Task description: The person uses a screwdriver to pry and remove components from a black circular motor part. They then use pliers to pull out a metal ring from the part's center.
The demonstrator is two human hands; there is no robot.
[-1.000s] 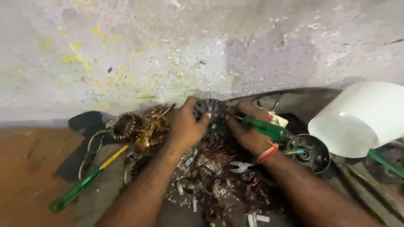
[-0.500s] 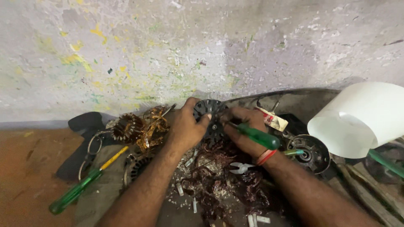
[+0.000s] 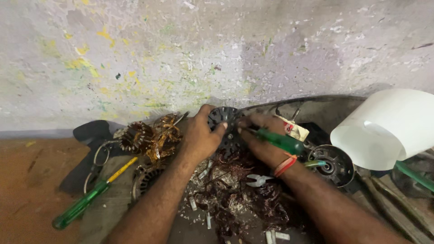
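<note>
My left hand (image 3: 202,134) grips the left side of a dark round motor stator (image 3: 225,124) that stands on edge near the wall. My right hand (image 3: 262,140) holds a green-handled screwdriver (image 3: 282,141), its tip pressed into the stator's face. A red band circles my right wrist. Below both hands lies a heap of pulled copper winding wire (image 3: 235,199) with pale scraps in it.
A copper coil bundle (image 3: 151,138) and a green and yellow screwdriver (image 3: 90,199) lie at the left. Small pliers (image 3: 257,180) rest on the wire heap. A round motor housing (image 3: 332,165) and a white plastic shade (image 3: 384,129) sit at the right, by the stained wall.
My right hand and the screwdriver have shifted slightly left toward the stator's centre. My left hand keeps its hold.
</note>
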